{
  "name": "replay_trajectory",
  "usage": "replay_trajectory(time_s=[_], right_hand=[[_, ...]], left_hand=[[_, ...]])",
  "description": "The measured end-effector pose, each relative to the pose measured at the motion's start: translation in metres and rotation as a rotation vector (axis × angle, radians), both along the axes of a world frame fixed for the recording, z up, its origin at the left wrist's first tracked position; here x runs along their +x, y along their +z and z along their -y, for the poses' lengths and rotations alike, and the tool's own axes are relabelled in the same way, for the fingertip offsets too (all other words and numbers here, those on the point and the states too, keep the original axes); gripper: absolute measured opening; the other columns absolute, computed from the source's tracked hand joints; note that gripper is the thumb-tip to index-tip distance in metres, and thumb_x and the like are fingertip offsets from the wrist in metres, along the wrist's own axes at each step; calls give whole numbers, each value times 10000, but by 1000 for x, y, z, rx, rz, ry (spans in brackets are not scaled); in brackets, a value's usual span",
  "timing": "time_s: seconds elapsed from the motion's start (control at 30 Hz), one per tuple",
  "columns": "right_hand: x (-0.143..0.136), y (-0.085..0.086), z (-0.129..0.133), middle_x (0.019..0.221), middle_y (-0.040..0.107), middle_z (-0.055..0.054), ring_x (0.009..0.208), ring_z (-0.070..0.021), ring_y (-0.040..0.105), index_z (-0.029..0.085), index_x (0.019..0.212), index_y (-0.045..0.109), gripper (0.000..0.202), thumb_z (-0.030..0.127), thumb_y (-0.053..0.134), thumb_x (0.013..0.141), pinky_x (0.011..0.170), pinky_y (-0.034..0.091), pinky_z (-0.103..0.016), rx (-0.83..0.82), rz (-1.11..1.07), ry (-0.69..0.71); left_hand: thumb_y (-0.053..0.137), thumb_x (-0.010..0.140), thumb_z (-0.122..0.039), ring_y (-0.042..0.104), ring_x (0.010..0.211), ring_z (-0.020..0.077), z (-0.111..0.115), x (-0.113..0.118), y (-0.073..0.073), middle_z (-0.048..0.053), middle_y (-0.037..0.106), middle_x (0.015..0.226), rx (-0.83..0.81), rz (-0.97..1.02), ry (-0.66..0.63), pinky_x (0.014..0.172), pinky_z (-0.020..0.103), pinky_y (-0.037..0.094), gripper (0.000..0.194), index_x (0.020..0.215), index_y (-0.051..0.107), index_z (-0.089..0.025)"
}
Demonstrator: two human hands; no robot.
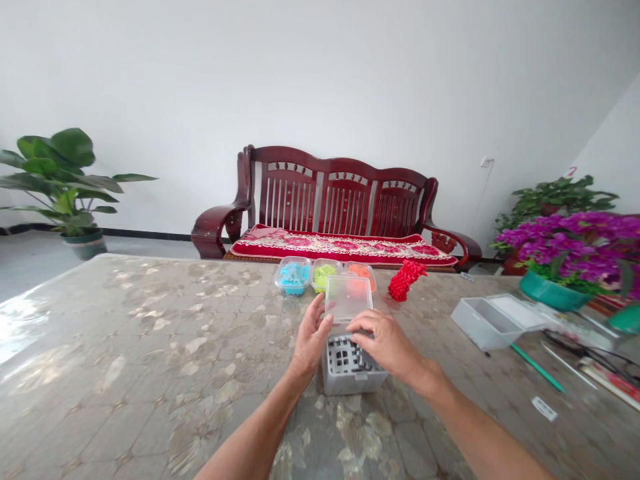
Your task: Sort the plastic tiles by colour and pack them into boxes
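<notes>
A clear plastic box [353, 383] stands near the table's middle with its lid [349, 298] raised at the back. Grey and black grid-like pieces [343, 355] lie inside it. My left hand [311, 335] is at the box's left rear, fingers apart, beside the lid's lower left corner. Over the box's right side is my right hand [383, 340], its fingers bent down at the dark pieces; what they hold, if anything, is hidden. Behind the lid sit tubs of blue pieces [293, 275], green pieces [326, 275] and orange pieces [361, 272].
A red beaded object [406, 280] lies right of the tubs. Farther right are an open empty box [487, 323], a green stick [539, 369], a white label [544, 409] and purple flowers in a teal pot [557, 291]. A wooden bench [345, 200] stands behind the table [150, 360].
</notes>
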State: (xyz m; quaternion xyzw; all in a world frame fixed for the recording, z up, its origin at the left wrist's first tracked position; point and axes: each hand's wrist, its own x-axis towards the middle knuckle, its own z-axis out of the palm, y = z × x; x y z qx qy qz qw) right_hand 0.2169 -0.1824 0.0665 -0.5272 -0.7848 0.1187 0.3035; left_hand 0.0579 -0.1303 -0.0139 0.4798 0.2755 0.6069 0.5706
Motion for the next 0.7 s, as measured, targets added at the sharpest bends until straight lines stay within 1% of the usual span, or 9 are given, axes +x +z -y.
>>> replay_trajectory(time_s=[0.1,0.2,0.27,0.33,0.4,0.5,0.6,0.7], right_hand=[[-2,-6,-2,819,720,-1,812,-152,648,239,771,735,154,128,631,792,786,472,-264,-15,-12,-3],[2,-8,-3,910,729,-15,841,-154,659,235,831,742,143,153,630,795,790,482,-261,-16,-92,-10],[8,-7,-3,952,726,-31,868,-163,661,230,872,742,149,184,613,810,795,488,-267,4,-142,-56],[15,-5,-2,917,725,-37,850,-170,660,229,879,744,163,208,591,826,775,488,-273,18,-128,-115],[21,-4,-3,878,726,-36,821,-173,655,233,875,750,173,214,585,830,755,482,-277,15,-57,-144],[26,-3,-5,860,731,-32,838,-179,638,244,858,757,172,208,590,841,779,467,-290,15,92,-116],[24,1,-4,867,726,-35,876,-191,613,250,883,753,180,196,582,863,796,453,-302,49,255,-71],[18,6,1,826,703,-54,857,-201,596,239,863,746,197,179,559,876,766,444,-301,82,427,-51]], left_hand=[[678,793,-471,594,1143,251,0,-1,2,145,605,1290,-1,5,-2,962,356,469,687,1367,448,-173],[713,761,-463,607,1126,264,1,-3,6,151,602,1294,-26,9,-33,949,365,483,708,1357,466,-170],[761,715,-440,628,1087,272,2,-4,9,161,577,1328,-49,-2,-74,909,366,507,778,1375,448,-172],[811,658,-404,632,1077,282,3,-6,11,171,541,1371,-60,-10,-116,887,367,521,873,1402,415,-177],[845,613,-373,614,1114,298,3,-7,11,175,514,1399,-57,-5,-146,906,370,518,953,1425,387,-179],[863,589,-350,584,1164,312,4,-7,11,177,492,1418,-44,0,-190,942,375,504,1019,1452,346,-183],[863,592,-336,586,1159,305,4,-6,11,186,494,1411,-48,-12,-201,933,364,505,1031,1461,328,-180],[861,595,-337,617,1104,287,5,-5,13,189,525,1378,-68,-13,-198,891,342,518,997,1443,362,-173]])
